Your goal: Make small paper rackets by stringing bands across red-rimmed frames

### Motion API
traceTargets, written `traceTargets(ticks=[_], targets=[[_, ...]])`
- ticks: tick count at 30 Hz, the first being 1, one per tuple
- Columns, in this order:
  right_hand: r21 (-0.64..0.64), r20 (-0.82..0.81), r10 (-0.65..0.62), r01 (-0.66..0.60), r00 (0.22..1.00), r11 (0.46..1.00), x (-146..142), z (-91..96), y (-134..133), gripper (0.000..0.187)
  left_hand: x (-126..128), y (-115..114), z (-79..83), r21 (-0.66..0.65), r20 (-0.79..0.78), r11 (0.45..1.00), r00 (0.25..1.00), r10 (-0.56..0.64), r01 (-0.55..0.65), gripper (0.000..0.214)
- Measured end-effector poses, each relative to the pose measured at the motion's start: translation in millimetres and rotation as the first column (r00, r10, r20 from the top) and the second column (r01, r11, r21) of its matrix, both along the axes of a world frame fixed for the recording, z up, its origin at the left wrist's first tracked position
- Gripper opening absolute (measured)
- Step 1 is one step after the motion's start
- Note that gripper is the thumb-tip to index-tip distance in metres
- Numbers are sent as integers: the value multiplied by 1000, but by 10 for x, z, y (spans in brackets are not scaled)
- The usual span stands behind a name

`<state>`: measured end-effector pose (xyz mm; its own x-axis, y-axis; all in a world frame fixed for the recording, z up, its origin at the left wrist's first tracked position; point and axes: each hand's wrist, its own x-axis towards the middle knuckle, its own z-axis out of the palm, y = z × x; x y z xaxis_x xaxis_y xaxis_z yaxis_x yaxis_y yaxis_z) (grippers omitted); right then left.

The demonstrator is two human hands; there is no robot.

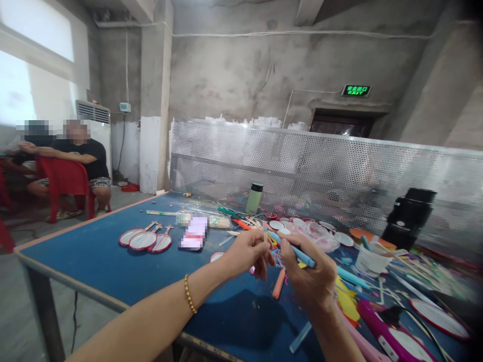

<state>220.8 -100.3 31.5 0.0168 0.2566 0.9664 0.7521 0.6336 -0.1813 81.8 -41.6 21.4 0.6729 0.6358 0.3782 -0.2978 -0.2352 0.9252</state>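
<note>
My left hand (251, 251) is closed, pinching a thin pale stick (265, 230) with a pinkish end that points up. My right hand (313, 274) is wrapped round a light blue marker pen (304, 256), its front end directed left at the stick. Whether the pen touches the stick, I cannot tell. Below the hands, an orange marker (279, 284) lies on the blue table (109, 271). A translucent stick (301, 337) rests near the front edge. Left of my hands is a group of round white fans with red rims (140, 240), their handles pointing away.
A phone (194, 233) lies left of centre, and a green bottle (254, 198) stands behind it. Rightwards are a white cup (372, 260), a magenta device (385, 329) with a black cable, and loose sticks. A perforated metal screen (241, 156) borders the back. Two people sit far left.
</note>
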Motion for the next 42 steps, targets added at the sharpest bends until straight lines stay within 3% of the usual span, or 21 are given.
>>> traceTargets(ticks=[42], targets=[[-20,-9,5,-6,1000,1000,-19,1,-12,10,11,11,-20,-14,16,1000,1000,-22,22,12]])
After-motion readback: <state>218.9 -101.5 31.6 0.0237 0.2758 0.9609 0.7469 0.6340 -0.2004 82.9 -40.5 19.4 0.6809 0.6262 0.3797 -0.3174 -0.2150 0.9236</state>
